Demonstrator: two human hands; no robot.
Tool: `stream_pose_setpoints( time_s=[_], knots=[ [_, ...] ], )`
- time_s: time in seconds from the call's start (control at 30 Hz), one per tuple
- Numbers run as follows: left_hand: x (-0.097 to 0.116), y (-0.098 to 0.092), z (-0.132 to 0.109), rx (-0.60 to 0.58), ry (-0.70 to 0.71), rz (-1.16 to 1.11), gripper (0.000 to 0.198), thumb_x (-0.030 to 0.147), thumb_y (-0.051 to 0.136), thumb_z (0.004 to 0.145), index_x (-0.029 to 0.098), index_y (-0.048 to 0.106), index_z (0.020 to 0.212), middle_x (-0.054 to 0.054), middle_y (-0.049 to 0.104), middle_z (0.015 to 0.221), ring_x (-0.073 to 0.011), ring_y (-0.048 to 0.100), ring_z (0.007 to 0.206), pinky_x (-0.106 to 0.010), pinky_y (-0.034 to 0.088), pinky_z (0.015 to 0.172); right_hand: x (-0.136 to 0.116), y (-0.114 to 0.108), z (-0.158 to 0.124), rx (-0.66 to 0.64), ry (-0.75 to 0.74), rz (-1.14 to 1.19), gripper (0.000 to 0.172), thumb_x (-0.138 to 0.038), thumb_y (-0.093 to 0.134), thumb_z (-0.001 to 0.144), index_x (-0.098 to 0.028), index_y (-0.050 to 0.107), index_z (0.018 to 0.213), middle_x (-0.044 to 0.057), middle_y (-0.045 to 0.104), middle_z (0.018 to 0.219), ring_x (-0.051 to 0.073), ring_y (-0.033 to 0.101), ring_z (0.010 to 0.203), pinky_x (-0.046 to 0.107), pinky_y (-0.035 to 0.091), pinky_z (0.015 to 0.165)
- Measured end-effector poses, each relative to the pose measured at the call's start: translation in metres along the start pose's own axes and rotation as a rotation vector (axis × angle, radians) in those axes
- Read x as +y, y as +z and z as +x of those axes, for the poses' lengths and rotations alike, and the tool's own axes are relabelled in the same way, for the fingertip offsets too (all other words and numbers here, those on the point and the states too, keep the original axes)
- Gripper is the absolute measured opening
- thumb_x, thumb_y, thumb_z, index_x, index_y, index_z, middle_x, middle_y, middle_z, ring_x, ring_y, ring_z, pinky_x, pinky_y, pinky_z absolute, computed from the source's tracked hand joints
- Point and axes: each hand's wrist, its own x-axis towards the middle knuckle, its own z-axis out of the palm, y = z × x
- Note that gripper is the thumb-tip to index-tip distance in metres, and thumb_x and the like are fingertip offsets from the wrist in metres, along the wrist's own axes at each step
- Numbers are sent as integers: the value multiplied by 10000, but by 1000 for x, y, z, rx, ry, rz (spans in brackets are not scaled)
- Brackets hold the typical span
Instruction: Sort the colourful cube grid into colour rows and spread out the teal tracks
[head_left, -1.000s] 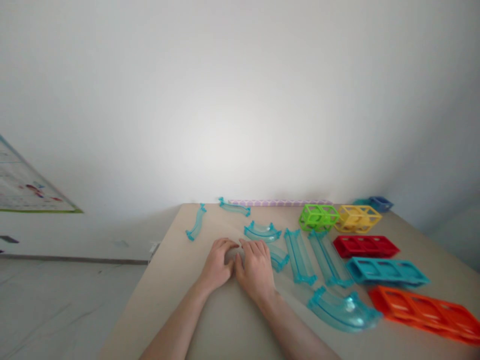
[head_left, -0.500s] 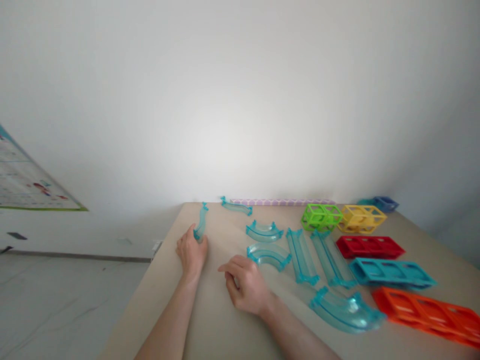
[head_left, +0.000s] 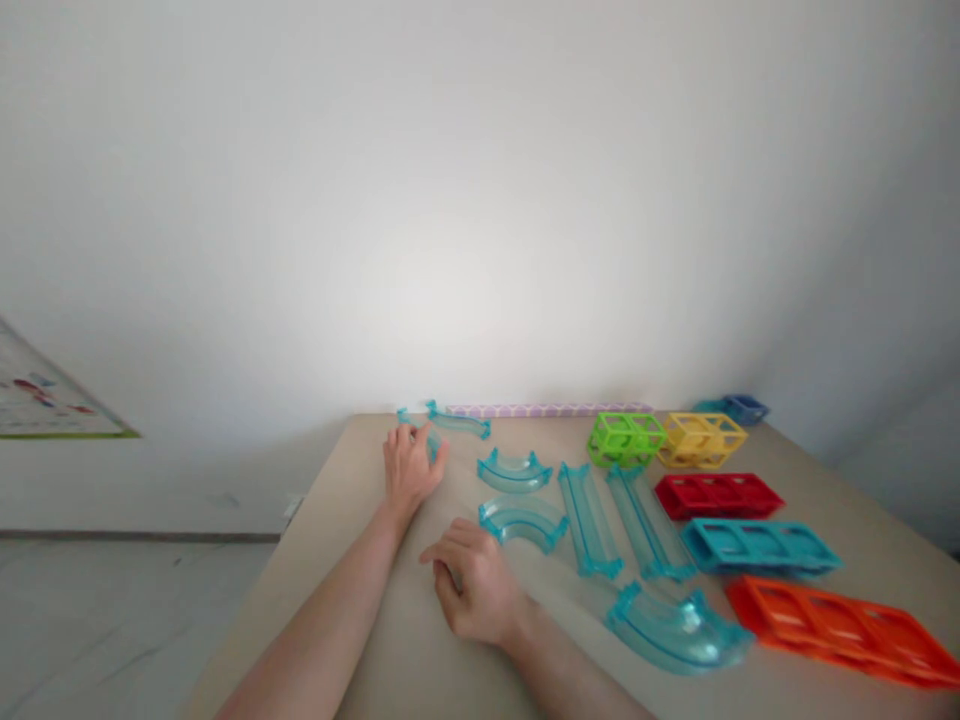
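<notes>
At the far left of the table, my left hand (head_left: 411,470) is closed over a translucent blue curved track piece (head_left: 435,446). Its fingers and thumb hide most of that piece; one end shows just beyond the fingertips. Another slim blue track piece (head_left: 461,424) lies right behind it, near the wall. My right hand (head_left: 476,585) rests on the table, loosely bent, with the index finger pointing left and the thumb apart from it; nothing shows in it. Closest to it is a curved blue track piece (head_left: 523,512), with a second curved track piece (head_left: 515,472) farther back.
Two straight blue track pieces (head_left: 590,522) and a wide curved piece (head_left: 675,632) lie to the right. Beyond are green (head_left: 627,438) and yellow open-frame blocks (head_left: 702,440), then red (head_left: 720,496), teal (head_left: 761,546) and orange blocks (head_left: 844,625). A purple patterned strip (head_left: 547,410) runs along the wall.
My left hand has moved forward and to the right, with the curved track piece now turned and closer to the slim piece. The right hand keeps its pose. The view has shifted slightly.
</notes>
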Motion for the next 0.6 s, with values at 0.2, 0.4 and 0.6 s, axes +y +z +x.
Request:
stream_pose_setpoints(
  time_s=[0.2,0.4,0.6],
  knots=[
    [0,22,33,-50,209,-98,469,382,490,860,232,539,1302,-99,553,1334,-340,322,1329,-527,166,1082,2,2,-1,18,-12,-13,319,-76,489,671,-197,697,881,36,650,686,190,568,668,288,450,629],
    [-8,29,34,-22,70,-162,322,197,586,708,240,715,1000,-93,653,1100,-372,401,1215,-595,168,1060,1,1,1,52,-1,-22,297,-77,489,668,-200,695,842,28,630,657,186,546,635,279,435,607],
    [-20,19,11,33,-43,-229,314,17,504,591,220,716,704,-62,657,935,-287,501,1066,-452,345,1027,2,1,0,46,13,6,303,-61,483,695,-194,693,867,37,641,697,190,563,680,283,438,643]
  ],
)
